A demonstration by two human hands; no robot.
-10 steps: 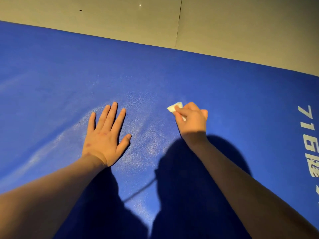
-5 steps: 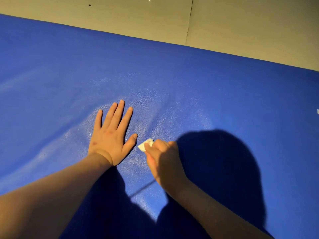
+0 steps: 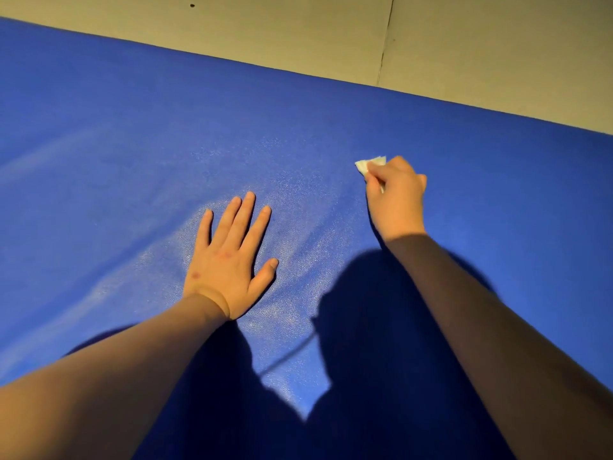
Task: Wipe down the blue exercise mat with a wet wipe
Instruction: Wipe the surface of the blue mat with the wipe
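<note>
A wide blue textured exercise mat point(image 3: 132, 134) covers nearly the whole scene, its far edge running against a pale beige floor point(image 3: 265, 31) with a thin dark seam. The person's left hand point(image 3: 229, 260) lies palm down on the mat, left of centre, its fingers point(image 3: 247, 210) spread flat and holding nothing. Farther away and to the right, the right hand point(image 3: 396, 197) is curled around a small crumpled white wet wipe point(image 3: 370, 164), pressing it onto the mat; a corner of the wipe pokes out beyond the knuckles on the far left side. Both bare forearms reach in from the near edge. Dark shadows of the arms and head fall across the near mat, with a lighter sheen around the left hand.
</note>
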